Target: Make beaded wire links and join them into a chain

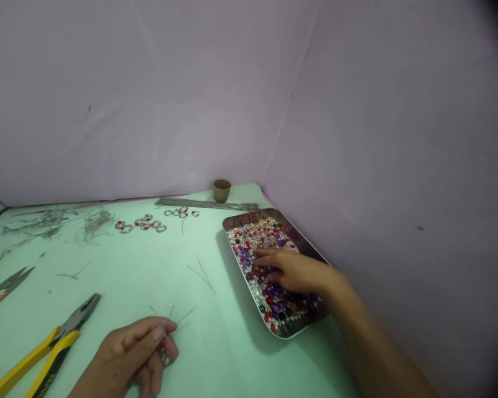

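Note:
My right hand reaches into a steel tray filled with mixed red, purple, white and orange beads; its fingers are curled down among the beads, and I cannot see whether a bead is pinched. My left hand rests on the green table near the front edge, fingers pinched on a small beaded wire piece with thin wire ends sticking up.
Yellow-handled pliers lie left of my left hand, orange-handled cutters farther left. Finished bead rings sit mid-table, loose wires nearby. A wire bundle, a small brown cup and wire scraps line the back.

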A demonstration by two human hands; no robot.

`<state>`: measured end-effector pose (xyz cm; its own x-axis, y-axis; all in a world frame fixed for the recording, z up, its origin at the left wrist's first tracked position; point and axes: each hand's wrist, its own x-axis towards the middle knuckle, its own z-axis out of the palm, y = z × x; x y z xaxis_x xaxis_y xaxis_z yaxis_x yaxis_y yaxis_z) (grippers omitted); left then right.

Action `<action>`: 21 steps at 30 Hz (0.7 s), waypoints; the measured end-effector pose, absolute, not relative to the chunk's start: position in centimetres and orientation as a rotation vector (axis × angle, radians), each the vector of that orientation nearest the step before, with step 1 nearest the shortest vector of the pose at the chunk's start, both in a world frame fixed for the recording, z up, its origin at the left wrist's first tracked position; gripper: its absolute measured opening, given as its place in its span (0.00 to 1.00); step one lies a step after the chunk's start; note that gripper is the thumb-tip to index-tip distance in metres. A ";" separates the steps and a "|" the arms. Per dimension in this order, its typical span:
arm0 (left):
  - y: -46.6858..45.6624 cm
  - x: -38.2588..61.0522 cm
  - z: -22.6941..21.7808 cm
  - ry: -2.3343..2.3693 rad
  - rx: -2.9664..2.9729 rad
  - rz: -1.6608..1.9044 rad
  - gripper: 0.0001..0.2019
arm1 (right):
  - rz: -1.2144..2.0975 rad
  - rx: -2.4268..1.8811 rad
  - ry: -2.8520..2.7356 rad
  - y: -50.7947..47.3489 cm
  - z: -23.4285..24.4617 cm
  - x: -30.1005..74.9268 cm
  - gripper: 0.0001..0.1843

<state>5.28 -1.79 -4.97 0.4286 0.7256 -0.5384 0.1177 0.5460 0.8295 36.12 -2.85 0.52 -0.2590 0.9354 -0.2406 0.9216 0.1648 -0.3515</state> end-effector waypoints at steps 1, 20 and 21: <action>-1.8 5.3 -4.9 1.086 0.943 0.468 0.17 | 0.725 -1.912 -2.365 -2.9 0.7 36.3 0.24; -1.6 5.0 -5.6 1.031 0.948 0.457 0.15 | 0.790 -2.057 -2.257 -2.5 1.2 37.1 0.12; -1.6 5.1 -5.5 1.034 0.949 0.460 0.15 | 0.784 -2.056 -2.254 -2.5 1.2 37.2 0.12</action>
<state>5.06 -1.57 -5.53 0.4677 0.7179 -0.5157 0.0980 0.5377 0.8374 37.18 -2.48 1.19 -0.1479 0.9321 -0.3307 0.9360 0.0240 -0.3512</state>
